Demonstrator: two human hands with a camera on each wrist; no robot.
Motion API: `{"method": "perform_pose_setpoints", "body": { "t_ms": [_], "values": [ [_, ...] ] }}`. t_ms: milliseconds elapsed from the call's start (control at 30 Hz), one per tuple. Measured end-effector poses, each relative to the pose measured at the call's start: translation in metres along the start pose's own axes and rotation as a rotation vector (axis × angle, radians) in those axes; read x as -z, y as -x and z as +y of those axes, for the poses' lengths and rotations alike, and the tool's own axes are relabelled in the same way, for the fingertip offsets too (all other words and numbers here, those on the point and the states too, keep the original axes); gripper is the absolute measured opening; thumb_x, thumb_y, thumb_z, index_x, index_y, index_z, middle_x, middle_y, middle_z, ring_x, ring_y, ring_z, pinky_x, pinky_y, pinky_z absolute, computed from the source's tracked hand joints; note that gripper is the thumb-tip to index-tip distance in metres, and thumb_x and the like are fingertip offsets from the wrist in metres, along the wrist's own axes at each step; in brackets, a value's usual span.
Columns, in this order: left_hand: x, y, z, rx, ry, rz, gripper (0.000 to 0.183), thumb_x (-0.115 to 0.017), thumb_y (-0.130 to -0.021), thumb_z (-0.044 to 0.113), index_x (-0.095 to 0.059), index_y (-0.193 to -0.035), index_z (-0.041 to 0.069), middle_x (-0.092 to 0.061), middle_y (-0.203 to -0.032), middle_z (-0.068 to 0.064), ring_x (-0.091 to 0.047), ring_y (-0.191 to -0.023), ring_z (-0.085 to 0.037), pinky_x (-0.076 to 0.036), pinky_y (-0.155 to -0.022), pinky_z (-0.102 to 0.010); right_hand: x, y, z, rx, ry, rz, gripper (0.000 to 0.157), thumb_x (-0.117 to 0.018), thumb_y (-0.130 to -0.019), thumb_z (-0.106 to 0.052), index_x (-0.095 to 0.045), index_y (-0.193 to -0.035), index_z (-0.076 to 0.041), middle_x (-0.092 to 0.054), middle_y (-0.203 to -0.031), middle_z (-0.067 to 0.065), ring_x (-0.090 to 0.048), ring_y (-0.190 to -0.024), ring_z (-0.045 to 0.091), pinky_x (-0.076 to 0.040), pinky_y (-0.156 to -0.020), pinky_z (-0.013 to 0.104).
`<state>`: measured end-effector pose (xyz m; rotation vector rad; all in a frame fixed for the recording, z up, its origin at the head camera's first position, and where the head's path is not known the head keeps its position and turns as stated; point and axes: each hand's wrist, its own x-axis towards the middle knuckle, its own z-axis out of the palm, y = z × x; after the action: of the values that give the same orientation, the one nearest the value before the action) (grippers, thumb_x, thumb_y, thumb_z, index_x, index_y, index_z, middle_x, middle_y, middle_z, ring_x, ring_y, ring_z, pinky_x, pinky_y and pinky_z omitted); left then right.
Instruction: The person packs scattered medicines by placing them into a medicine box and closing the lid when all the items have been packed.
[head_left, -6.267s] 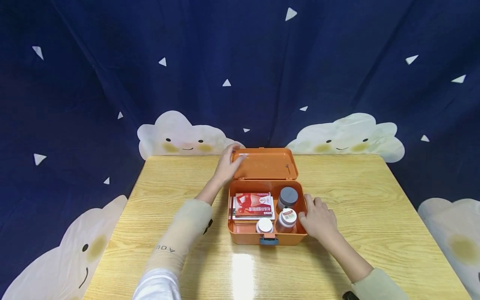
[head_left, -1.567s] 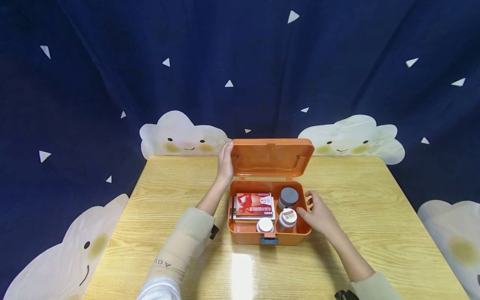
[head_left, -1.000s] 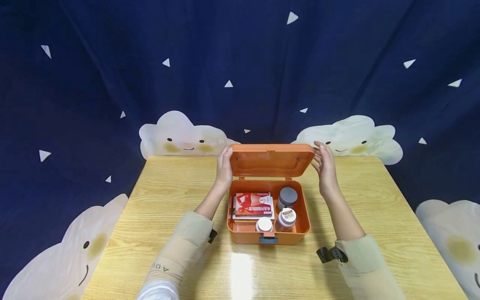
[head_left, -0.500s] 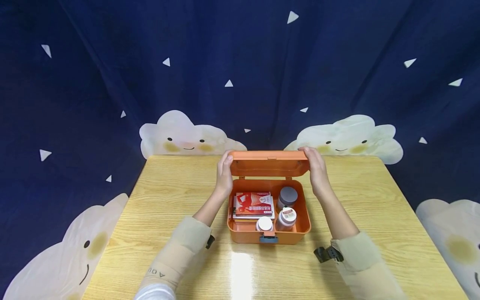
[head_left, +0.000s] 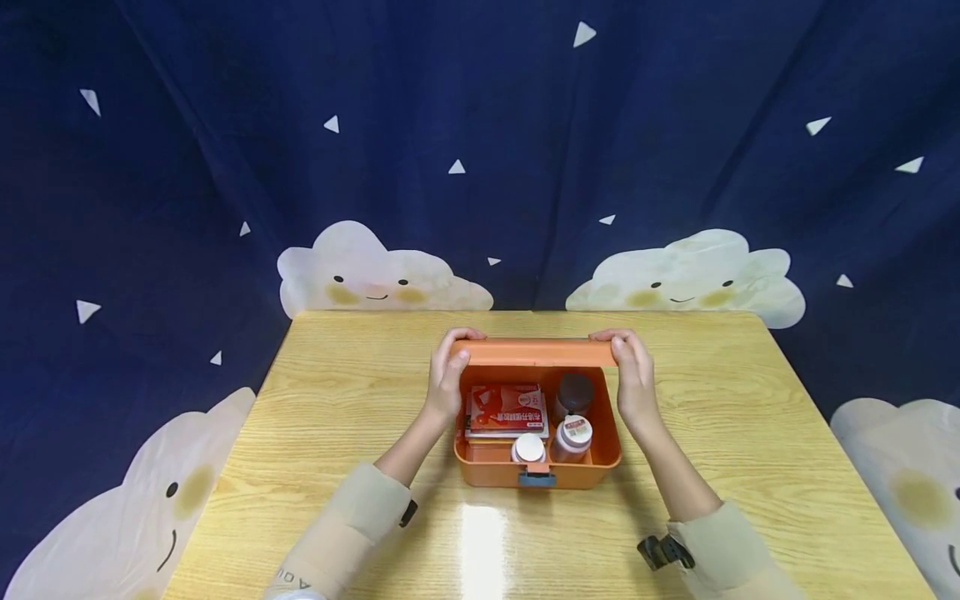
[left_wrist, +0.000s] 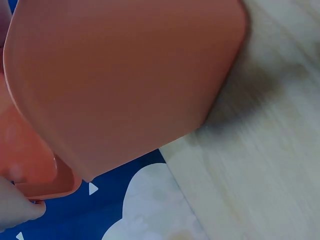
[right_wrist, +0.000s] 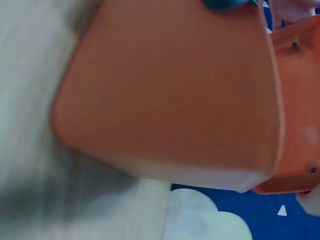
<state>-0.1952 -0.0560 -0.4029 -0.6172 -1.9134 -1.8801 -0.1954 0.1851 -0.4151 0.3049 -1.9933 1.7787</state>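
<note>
An orange lidded box [head_left: 480, 476] stands on the table, its lid [head_left: 536, 353] tilted partway down over the back of it. My left hand [head_left: 446, 377] holds the lid's left end, thumb on the front edge and fingers over the top. At the right end my right hand [head_left: 633, 377] grips the lid the same way. Inside are a red medicine box [head_left: 506, 410] on a stack, a small white-capped bottle [head_left: 529, 449], a larger white-capped bottle [head_left: 574, 435] and a dark-capped bottle [head_left: 576, 392], shaded by the lid. Both wrist views show mostly the box's side walls [left_wrist: 125, 75].
The wooden table [head_left: 360, 367] extends around the box on all sides. A grey-blue latch [head_left: 537, 480] sits at the box's front. Behind the table hangs a dark blue curtain [head_left: 405, 125] with white triangles and smiling clouds.
The lid, first leaning far back, was raised by my left hand and has swung forward and down. My right hand left the box's right rim and took hold of the lid's right end.
</note>
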Motion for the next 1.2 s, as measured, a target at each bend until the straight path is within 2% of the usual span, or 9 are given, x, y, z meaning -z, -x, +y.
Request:
{"method": "perform_pose_setpoints", "body": {
  "t_ms": [267,400,533,633,733,867,1000,1133,1200],
  "values": [
    [0.002,0.021,-0.006,-0.145,-0.005,-0.048,0.030,-0.046,-0.078,0.007,-0.050,-0.095,-0.017,-0.052,-0.097,-0.034,-0.048,-0.097,-0.044,-0.034,-0.095,-0.029,0.011,0.024,0.017,0.148,-0.037,-0.132,0.036,-0.035,-0.092,-0.014,-0.049,-0.110,0.014,-0.052,-0.114,0.029,-0.047,-0.115,0.022,-0.032,-0.097,0.021],
    [0.005,0.029,-0.010,-0.212,-0.025,-0.079,0.031,-0.051,-0.078,0.012,-0.051,-0.095,-0.015,-0.052,-0.098,-0.033,-0.047,-0.098,-0.046,-0.034,-0.096,-0.034,0.015,0.035,0.028,0.204,-0.005,-0.167,0.038,-0.038,-0.093,-0.021,-0.048,-0.112,0.011,-0.049,-0.118,0.029,-0.040,-0.121,0.033,-0.026,-0.103,0.025],
    [0.008,0.037,-0.015,-0.252,-0.078,-0.119,0.036,-0.054,-0.080,0.021,-0.053,-0.094,-0.011,-0.054,-0.101,-0.031,-0.046,-0.101,-0.047,-0.030,-0.099,-0.042,0.020,0.047,0.041,0.270,0.054,-0.176,0.052,-0.040,-0.094,-0.034,-0.047,-0.113,0.013,-0.047,-0.120,0.032,-0.036,-0.124,0.036,-0.022,-0.105,0.026],
    [0.010,0.045,-0.029,-0.293,-0.112,-0.157,0.040,-0.054,-0.082,0.029,-0.055,-0.096,-0.008,-0.055,-0.104,-0.029,-0.044,-0.105,-0.049,-0.026,-0.100,-0.051,0.022,0.055,0.049,0.333,0.095,-0.186,0.062,-0.041,-0.093,-0.045,-0.047,-0.113,0.013,-0.046,-0.121,0.032,-0.034,-0.127,0.033,-0.020,-0.106,0.027],
    [0.012,0.054,-0.049,-0.369,-0.158,-0.187,0.044,-0.051,-0.087,0.036,-0.057,-0.098,-0.006,-0.055,-0.107,-0.028,-0.042,-0.108,-0.049,-0.022,-0.098,-0.060,0.025,0.060,0.058,0.412,0.141,-0.209,0.067,-0.040,-0.092,-0.051,-0.047,-0.113,0.012,-0.046,-0.124,0.028,-0.033,-0.129,0.032,-0.019,-0.107,0.030],
    [0.015,0.063,-0.070,-0.458,-0.230,-0.203,0.047,-0.048,-0.089,0.043,-0.059,-0.102,-0.001,-0.057,-0.111,-0.022,-0.044,-0.111,-0.044,-0.022,-0.096,-0.063,0.030,0.067,0.069,0.501,0.194,-0.250,0.069,-0.038,-0.092,-0.053,-0.045,-0.113,0.012,-0.044,-0.128,0.026,-0.030,-0.130,0.034,-0.018,-0.108,0.032],
    [0.016,0.069,-0.078,-0.513,-0.277,-0.222,0.044,-0.048,-0.089,0.042,-0.059,-0.105,0.003,-0.057,-0.115,-0.018,-0.045,-0.114,-0.039,-0.023,-0.096,-0.063,0.032,0.071,0.076,0.556,0.230,-0.270,0.069,-0.037,-0.092,-0.052,-0.044,-0.112,0.014,-0.042,-0.127,0.029,-0.029,-0.131,0.036,-0.017,-0.109,0.032],
    [0.016,0.072,-0.081,-0.569,-0.319,-0.228,0.042,-0.048,-0.090,0.040,-0.058,-0.106,0.003,-0.056,-0.116,-0.018,-0.045,-0.114,-0.038,-0.022,-0.097,-0.062,0.028,0.075,0.059,0.568,0.258,-0.281,0.069,-0.035,-0.094,-0.050,-0.042,-0.107,0.018,-0.041,-0.121,0.035,-0.028,-0.132,0.033,-0.016,-0.109,0.030],
    [0.016,0.074,-0.084,-0.594,-0.337,-0.224,0.042,-0.048,-0.090,0.040,-0.058,-0.106,0.002,-0.056,-0.116,-0.018,-0.046,-0.113,-0.037,-0.023,-0.097,-0.062,0.028,0.077,0.060,0.568,0.275,-0.288,0.070,-0.035,-0.094,-0.050,-0.042,-0.106,0.018,-0.040,-0.120,0.036,-0.027,-0.133,0.032,-0.015,-0.109,0.030]
  ]
}}
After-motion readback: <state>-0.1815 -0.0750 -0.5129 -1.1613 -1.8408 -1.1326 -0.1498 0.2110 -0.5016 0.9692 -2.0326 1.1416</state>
